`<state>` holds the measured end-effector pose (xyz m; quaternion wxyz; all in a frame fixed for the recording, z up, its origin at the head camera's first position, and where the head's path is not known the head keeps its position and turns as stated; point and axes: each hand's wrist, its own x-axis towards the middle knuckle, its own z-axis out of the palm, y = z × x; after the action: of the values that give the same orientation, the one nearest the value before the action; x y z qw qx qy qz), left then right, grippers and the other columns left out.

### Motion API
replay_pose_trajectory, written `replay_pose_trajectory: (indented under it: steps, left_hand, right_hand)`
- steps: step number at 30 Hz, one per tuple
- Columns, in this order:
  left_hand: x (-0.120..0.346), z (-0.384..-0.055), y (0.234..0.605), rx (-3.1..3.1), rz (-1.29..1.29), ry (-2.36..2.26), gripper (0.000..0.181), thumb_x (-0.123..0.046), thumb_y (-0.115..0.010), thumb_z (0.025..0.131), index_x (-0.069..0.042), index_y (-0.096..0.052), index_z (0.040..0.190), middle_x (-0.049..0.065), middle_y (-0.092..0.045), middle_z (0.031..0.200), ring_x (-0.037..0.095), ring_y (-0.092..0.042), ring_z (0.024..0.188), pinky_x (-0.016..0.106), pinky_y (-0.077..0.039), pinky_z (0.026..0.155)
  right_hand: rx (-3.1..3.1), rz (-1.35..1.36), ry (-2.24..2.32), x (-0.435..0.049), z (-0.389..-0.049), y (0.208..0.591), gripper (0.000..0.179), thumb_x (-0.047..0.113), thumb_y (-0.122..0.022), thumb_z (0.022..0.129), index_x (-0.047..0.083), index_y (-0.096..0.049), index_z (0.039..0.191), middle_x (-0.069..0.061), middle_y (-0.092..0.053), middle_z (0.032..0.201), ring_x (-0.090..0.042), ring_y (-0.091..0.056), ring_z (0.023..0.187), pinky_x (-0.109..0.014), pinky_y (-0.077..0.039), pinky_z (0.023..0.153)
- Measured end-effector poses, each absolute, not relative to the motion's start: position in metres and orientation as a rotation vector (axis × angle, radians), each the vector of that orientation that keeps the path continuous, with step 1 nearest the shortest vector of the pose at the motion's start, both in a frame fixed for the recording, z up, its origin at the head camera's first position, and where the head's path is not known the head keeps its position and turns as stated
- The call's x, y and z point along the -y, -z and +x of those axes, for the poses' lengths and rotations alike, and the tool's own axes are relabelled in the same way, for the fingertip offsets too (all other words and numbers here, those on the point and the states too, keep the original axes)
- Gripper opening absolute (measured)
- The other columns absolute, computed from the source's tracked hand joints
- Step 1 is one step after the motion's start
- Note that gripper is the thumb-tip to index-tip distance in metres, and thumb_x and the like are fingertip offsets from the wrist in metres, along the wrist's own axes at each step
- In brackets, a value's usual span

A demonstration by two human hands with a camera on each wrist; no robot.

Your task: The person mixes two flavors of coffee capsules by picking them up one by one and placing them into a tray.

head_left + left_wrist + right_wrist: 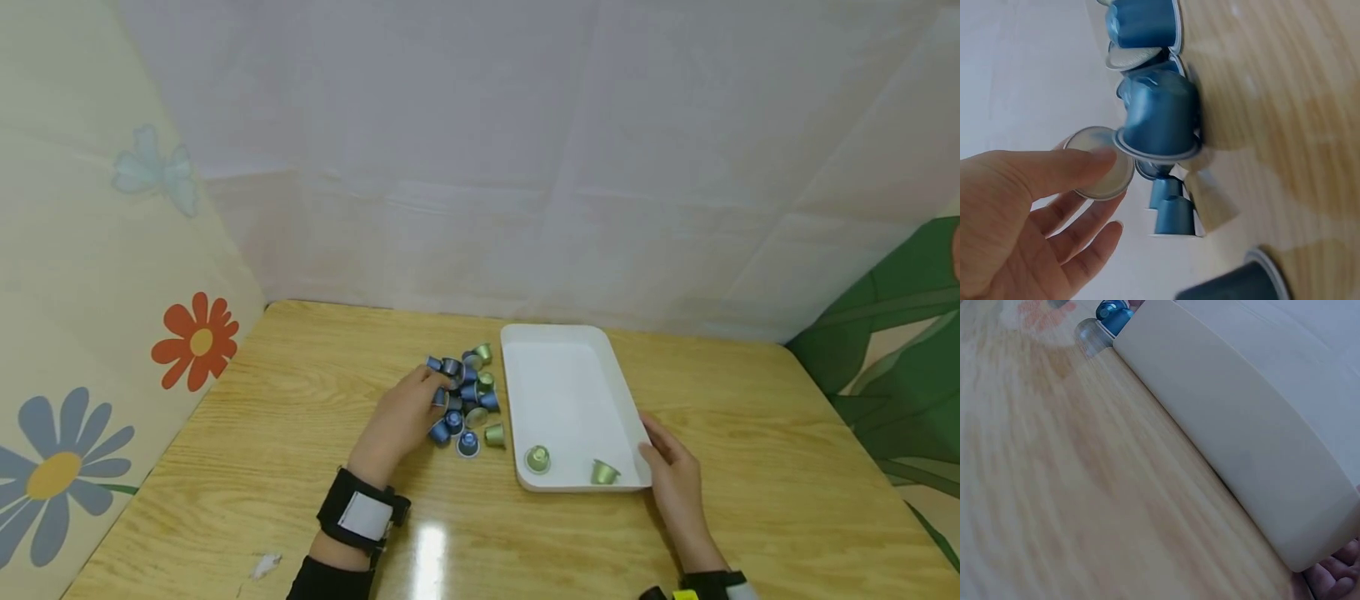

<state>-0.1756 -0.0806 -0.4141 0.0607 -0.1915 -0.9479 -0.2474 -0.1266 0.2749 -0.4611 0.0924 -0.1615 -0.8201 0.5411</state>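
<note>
My left hand [401, 417] is at the left side of a pile of coffee capsules [468, 393], mostly blue with a few green. In the left wrist view, its thumb and fingers pinch one coffee capsule [1105, 178] with a pale round lid; the body's colour is hidden. A blue capsule [1160, 119] stands close beside that thumb. My right hand [678, 475] grips the lower right corner of a white tray [570, 392], thumb at the rim. Two green capsules, one upright [537, 458] and one tilted [604, 472], are at the tray's near end.
The wooden table [765, 450] runs back to a pale cloth backdrop [525, 183]. A loose green capsule [494, 435] lies between the pile and the tray. Flower-printed cloth [112, 333] borders the left side. A torn white patch [266, 566] marks the front left tabletop.
</note>
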Motion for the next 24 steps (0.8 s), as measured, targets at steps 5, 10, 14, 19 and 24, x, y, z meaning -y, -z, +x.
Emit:
replay_pose_trajectory:
  steps: [5, 10, 14, 19, 24]
  left_hand:
    - [0.072, -0.173, 0.408, 2.882, -0.661, 0.695, 0.03, -0.004, -0.071, 0.091, -0.007, -0.066, 0.121, 0.008, -0.062, 0.113, 0.025, -0.063, 0.1, 0.038, -0.055, 0.084]
    - [0.058, -0.168, 0.404, 2.886, -0.739, 0.598, 0.028, -0.009, -0.07, 0.093, -0.009, -0.066, 0.121, 0.006, -0.065, 0.113, 0.023, -0.065, 0.1, 0.035, -0.055, 0.083]
    - [0.047, -0.163, 0.401, 2.864, -0.829, 0.505, 0.028, -0.015, -0.071, 0.094, -0.011, -0.067, 0.121, 0.004, -0.066, 0.111, 0.02, -0.065, 0.095, 0.03, -0.055, 0.079]
    - [0.035, -0.157, 0.401, 2.812, -0.914, 0.429, 0.027, -0.022, -0.07, 0.094, -0.011, -0.067, 0.119, 0.002, -0.066, 0.11, 0.017, -0.065, 0.095, 0.029, -0.055, 0.08]
    - [0.026, -0.153, 0.401, 2.765, -0.975, 0.415, 0.026, -0.026, -0.068, 0.095, -0.013, -0.069, 0.118, 0.0, -0.067, 0.108, 0.016, -0.065, 0.095, 0.03, -0.055, 0.082]
  right_hand:
    - [2.434, -0.479, -1.614, -0.275, -0.127, 0.461, 0.044, 0.006, -0.044, 0.102, 0.005, -0.048, 0.146, -0.012, -0.045, 0.15, -0.025, -0.039, 0.139, -0.035, -0.034, 0.113]
    - [2.431, -0.465, -1.608, -0.275, -0.126, 0.462, 0.043, 0.006, -0.045, 0.102, 0.006, -0.049, 0.146, -0.011, -0.047, 0.148, -0.024, -0.042, 0.137, -0.005, -0.036, 0.095]
    - [2.428, -0.46, -1.607, -0.275, -0.126, 0.462, 0.043, 0.006, -0.045, 0.102, 0.006, -0.049, 0.146, -0.012, -0.048, 0.147, -0.025, -0.043, 0.136, -0.001, -0.035, 0.088]
    - [2.427, -0.462, -1.607, -0.275, -0.126, 0.462, 0.043, 0.006, -0.045, 0.102, 0.006, -0.049, 0.146, -0.012, -0.048, 0.148, -0.025, -0.042, 0.136, -0.001, -0.035, 0.088]
    - [2.432, -0.468, -1.611, -0.276, -0.126, 0.463, 0.044, 0.007, -0.045, 0.103, 0.006, -0.048, 0.146, -0.011, -0.047, 0.148, -0.024, -0.042, 0.137, -0.001, -0.035, 0.088]
